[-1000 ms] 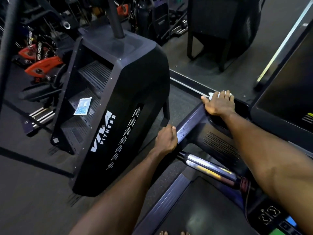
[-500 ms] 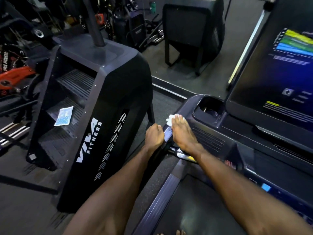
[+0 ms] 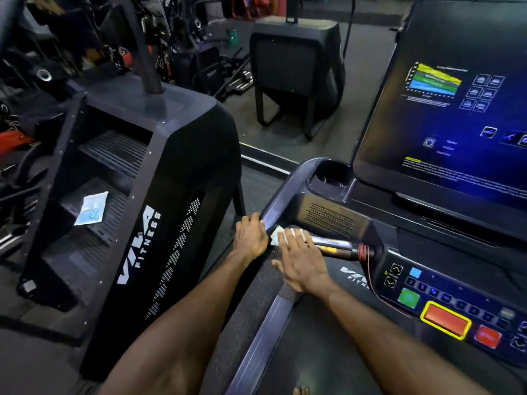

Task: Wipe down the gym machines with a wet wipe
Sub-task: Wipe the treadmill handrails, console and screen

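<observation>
The right hand (image 3: 299, 259) presses the wet wipe (image 3: 276, 236) flat-fingered onto the treadmill's chrome grip bar (image 3: 332, 245) at the console's left corner; the left hand (image 3: 251, 238) grips the handrail (image 3: 275, 206); sliding rightward could snag the red safety cord (image 3: 363, 250).

Both forearms are bare to the near edge, with no sleeves, watch, rings or gloves on the left hand (image 3: 251, 238) or right hand (image 3: 302, 260). Bare toes (image 3: 301, 391) show at the near edge.

Right hand (image 3: 302, 259) slid the wipe (image 3: 277, 234) down onto the chrome handlebar (image 3: 332, 244).
</observation>
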### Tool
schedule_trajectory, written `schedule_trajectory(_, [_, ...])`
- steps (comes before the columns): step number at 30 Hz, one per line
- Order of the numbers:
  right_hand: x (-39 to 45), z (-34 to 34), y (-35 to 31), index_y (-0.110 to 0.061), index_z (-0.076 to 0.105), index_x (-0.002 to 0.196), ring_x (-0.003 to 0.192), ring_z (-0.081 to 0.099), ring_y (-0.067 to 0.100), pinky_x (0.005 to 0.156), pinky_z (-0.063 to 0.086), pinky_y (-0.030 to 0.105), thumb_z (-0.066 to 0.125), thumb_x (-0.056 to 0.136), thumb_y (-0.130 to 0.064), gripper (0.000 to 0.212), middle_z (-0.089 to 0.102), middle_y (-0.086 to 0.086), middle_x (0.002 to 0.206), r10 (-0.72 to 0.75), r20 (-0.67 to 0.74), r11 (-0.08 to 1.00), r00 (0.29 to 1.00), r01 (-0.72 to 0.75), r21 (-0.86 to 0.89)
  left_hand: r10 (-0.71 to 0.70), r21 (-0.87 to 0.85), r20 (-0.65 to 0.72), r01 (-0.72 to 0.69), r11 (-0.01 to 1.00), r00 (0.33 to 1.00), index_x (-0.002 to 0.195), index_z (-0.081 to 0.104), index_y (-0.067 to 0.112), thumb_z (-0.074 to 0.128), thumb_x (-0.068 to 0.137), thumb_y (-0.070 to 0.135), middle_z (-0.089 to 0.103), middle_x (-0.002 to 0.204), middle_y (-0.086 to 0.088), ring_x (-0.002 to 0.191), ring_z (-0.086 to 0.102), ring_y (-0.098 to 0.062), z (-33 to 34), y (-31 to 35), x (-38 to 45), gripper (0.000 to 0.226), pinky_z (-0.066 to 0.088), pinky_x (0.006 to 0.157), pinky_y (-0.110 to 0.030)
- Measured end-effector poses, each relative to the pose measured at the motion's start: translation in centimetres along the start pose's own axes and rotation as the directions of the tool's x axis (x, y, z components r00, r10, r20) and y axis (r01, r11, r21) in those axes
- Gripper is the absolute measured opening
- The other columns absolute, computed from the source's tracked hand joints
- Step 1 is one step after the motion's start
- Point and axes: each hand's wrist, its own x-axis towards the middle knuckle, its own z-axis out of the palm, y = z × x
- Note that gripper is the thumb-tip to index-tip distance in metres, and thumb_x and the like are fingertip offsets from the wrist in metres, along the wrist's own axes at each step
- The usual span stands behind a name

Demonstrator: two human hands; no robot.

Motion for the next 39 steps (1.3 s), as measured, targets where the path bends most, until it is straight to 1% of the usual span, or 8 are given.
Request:
schedule_trajectory(5, [-0.8,-0.7,0.2,-0.004,0.016,0.155,0.142,0.022,0.046,0.118,0.002,0.063,0.026,0.098,-0.063,0.082,0.027,0.027,0.153,0.197,0.046,0.974,0.979,-0.19,-0.123,0.038,0.075,-0.007,-0.037,0.997,0.999,0.141,0.041,0.01,0.035,0.104,0.023,0.046,0.137,-0.021,0.123,0.044,-0.04,-0.1,-0.4,-1.7,0.04,0.035,0.104,-0.046])
schedule_trajectory(10, [0.9,-0.4,-2.9,0.003,0.01,0.155,0.149,0.007,0.045,0.121,0.002,0.057,0.027,0.099,-0.062,0.088,0.018,0.025,0.159,0.046,0.028,0.992,0.999,-0.042,-0.119,0.078,0.133,0.011,-0.078,0.988,0.997,0.14,0.039,0.009,0.035,0.103,0.023,0.045,0.137,-0.021,0.125,0.042,-0.039,-0.5,-0.2,-2.0,0.04,0.038,0.103,-0.049])
schedule_trajectory(13, [-0.6,0.2,-0.2,-0.002,0.01,0.157,0.146,0.018,0.041,0.121,0.007,0.054,0.029,0.1,-0.058,0.082,0.025,0.023,0.157,0.065,-0.037,0.988,0.997,-0.07,-0.135,0.122,0.187,-0.011,-0.118,0.975,0.992,0.134,0.043,0.009,0.036,0.102,0.026,0.045,0.133,-0.019,0.122,0.043,-0.038,-0.6,-0.3,-2.1,0.037,0.041,0.1,-0.051])
schedule_trajectory(19, [-2.3,-0.3,0.6,0.0,0.026,0.152,0.138,0.027,0.047,0.12,0.006,0.06,0.028,0.099,-0.058,0.079,0.034,0.029,0.148,0.337,-0.041,0.938,0.941,-0.339,-0.072,0.276,0.291,-0.041,-0.253,0.923,0.96,0.122,0.05,0.009,0.046,0.093,0.021,0.043,0.129,-0.015,0.117,0.042,-0.035,-0.6,0.8,-1.5,0.032,0.042,0.094,-0.049])
schedule_trajectory(24, [-2.2,-0.4,0.3,-0.001,0.03,0.15,0.137,0.032,0.044,0.119,0.013,0.057,0.032,0.098,-0.059,0.078,0.038,0.028,0.147,0.214,-0.031,0.97,0.976,-0.216,-0.109,0.467,0.467,0.044,-0.432,0.771,0.883,0.12,0.053,0.011,0.049,0.088,0.02,0.045,0.131,-0.014,0.115,0.043,-0.034,-0.2,2.2,-0.7,0.033,0.04,0.089,-0.048])
schedule_trajectory(30, [-5.7,-0.2,4.6,0.0,0.04,0.143,0.127,0.039,0.044,0.116,0.019,0.058,0.03,0.096,-0.056,0.074,0.045,0.027,0.135,0.366,-0.126,0.921,0.922,-0.378,-0.098,0.53,0.532,0.054,-0.473,0.702,0.846,0.104,0.061,0.017,0.049,0.09,0.026,0.042,0.129,-0.009,0.111,0.041,-0.03,0.5,1.5,0.2,0.02,0.039,0.085,-0.047])
schedule_trajectory(35, [-3.7,-1.9,5.4,-0.007,0.059,0.117,0.104,0.056,0.037,0.109,0.031,0.057,0.022,0.094,-0.064,0.071,0.063,0.02,0.109,0.408,-0.04,0.908,0.912,-0.41,-0.083,0.543,0.553,0.052,-0.477,0.683,0.838,0.104,0.063,0.02,0.05,0.091,0.028,0.039,0.133,-0.008,0.114,0.039,-0.03,0.7,1.3,0.2,0.02,0.039,0.086,-0.047])
schedule_trajectory(39, [-1.8,-3.7,6.4,-0.012,0.066,0.11,0.106,0.062,0.034,0.097,0.037,0.048,0.016,0.096,-0.069,0.077,0.069,0.017,0.111,0.486,0.084,0.873,0.87,-0.488,0.01,0.553,0.583,0.039,-0.469,0.664,0.832,0.105,0.063,0.019,0.052,0.089,0.027,0.04,0.133,-0.009,0.113,0.039,-0.031,0.7,1.2,0.0,0.02,0.039,0.085,-0.046])
